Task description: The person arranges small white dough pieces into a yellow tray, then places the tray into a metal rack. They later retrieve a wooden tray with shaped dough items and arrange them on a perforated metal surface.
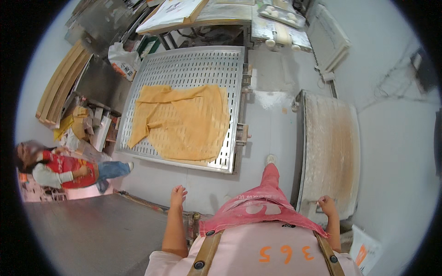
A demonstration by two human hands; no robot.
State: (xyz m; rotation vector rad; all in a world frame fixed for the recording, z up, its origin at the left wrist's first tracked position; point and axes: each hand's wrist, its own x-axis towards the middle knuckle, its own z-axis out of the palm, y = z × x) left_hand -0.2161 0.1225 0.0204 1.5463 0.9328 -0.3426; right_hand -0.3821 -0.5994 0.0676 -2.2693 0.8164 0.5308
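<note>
My left hand [179, 197] hangs in the air with its fingers loosely bent and nothing visible in it. On the other side, my right hand [326, 205] is curled near the front end of a long, worn flat-topped unit [328, 148]; a small fitting beside the fingers is partly hidden, and I cannot tell whether the hand touches it. Ahead of me stands a perforated metal rack top [193, 67]. A thin, crumpled yellow-orange cloth [193, 127] lies spread over it, its slots showing through. Both hands are apart from the cloth.
A person [76, 169] in a red apron stands at the left, near a grey metal surface [103, 234]. At the back are a worktable [221, 13] and a tray [281, 16] of white dough balls. Wooden boards [65, 82] lean at the left; a white sack [122, 62] sits beside the rack.
</note>
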